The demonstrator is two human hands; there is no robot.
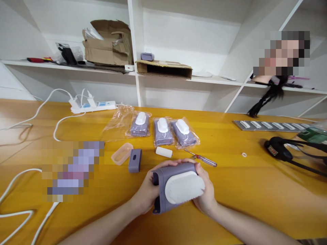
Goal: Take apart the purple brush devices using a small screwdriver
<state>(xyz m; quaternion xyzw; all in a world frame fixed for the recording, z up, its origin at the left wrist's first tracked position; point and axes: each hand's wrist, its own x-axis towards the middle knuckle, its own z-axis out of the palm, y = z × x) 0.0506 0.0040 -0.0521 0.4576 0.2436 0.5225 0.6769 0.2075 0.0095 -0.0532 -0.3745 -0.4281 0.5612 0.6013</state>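
Everything nearby is carried by a glossy yellow-brown desk (237, 194). Toward its back, a white power strip (103, 106) is placed, and white cables (54, 206) are trailed over the left side. Three purple housings (163, 139) in clear wrap are lined up beside a crumpled clear bag (116, 120). In front of them are set a peach-coloured tray (114, 158), a small purple cap (132, 165), a white cylinder (163, 152) and a screwdriver (208, 161). Farther right, a white ring (242, 154), a grey strip (239, 126) bearing white pieces (255, 125) and a black strapped device (277, 148) are found

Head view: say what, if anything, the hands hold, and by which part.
A greyish-purple, box-shaped plastic casing with a white oval pad: the left hand grips its open end, the right hand its opposite end.
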